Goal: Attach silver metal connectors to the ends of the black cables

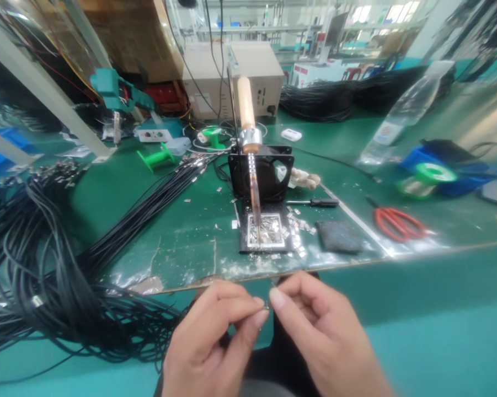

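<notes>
My left hand is closed in a pinch, with a tiny dark metallic piece showing at the fingertips. My right hand is closed too, thumb pressed to the fingers; a thin sliver shows at its tip, too small to name. Both hands are held close together just below the bench's front edge, fingertips nearly touching. Beyond them a soldering iron with a wooden handle leans tip-down over a small tray of metal bits. Behind that iron stands a black fan frame.
Black cables lie heaped at left, some hanging over the edge. Red-handled scissors or pliers, a dark pad, a screwdriver, a green solder spool and a plastic bottle are at right. Beige equipment boxes stand behind.
</notes>
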Demonstrator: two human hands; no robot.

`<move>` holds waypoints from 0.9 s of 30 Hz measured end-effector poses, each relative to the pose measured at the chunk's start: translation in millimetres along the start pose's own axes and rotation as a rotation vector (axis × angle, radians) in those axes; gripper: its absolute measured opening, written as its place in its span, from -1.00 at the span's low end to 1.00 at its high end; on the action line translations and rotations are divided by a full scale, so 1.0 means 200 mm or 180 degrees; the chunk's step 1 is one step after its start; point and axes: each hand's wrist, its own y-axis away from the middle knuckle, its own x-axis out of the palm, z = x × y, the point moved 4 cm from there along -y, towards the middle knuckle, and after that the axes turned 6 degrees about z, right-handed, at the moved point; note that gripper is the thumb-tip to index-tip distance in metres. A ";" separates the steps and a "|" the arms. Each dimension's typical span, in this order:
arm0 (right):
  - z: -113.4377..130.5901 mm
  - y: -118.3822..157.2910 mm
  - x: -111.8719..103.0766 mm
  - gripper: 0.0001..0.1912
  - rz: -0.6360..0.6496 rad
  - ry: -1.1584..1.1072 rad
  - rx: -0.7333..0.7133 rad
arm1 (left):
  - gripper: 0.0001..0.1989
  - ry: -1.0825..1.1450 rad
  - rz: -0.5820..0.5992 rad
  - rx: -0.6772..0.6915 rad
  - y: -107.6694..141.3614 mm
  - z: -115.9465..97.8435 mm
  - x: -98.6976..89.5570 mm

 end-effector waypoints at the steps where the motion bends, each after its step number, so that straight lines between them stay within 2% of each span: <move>1: 0.00 0.00 0.00 -0.59 0.0003 -0.0011 0.0015 | -0.82 -0.0036 -0.0040 0.0079 0.01 0.00 0.00; 6: 0.00 -0.01 0.02 -0.57 0.0014 -0.0203 0.0058 | -0.81 -0.0206 -0.0176 0.0317 0.01 -0.01 0.00; 9: 0.01 -0.02 0.03 -0.58 0.0040 -0.0303 0.0065 | -0.79 -0.0247 -0.0117 0.0423 0.01 0.00 0.01; 18: 0.03 -0.02 0.03 -0.59 0.0099 -0.0383 0.0064 | -0.63 -0.0330 -0.0187 0.0749 0.04 0.02 0.00; 27: 0.02 -0.02 0.03 -0.58 0.0117 -0.0341 0.0172 | -0.55 0.0042 -0.0236 0.0577 0.03 0.02 0.02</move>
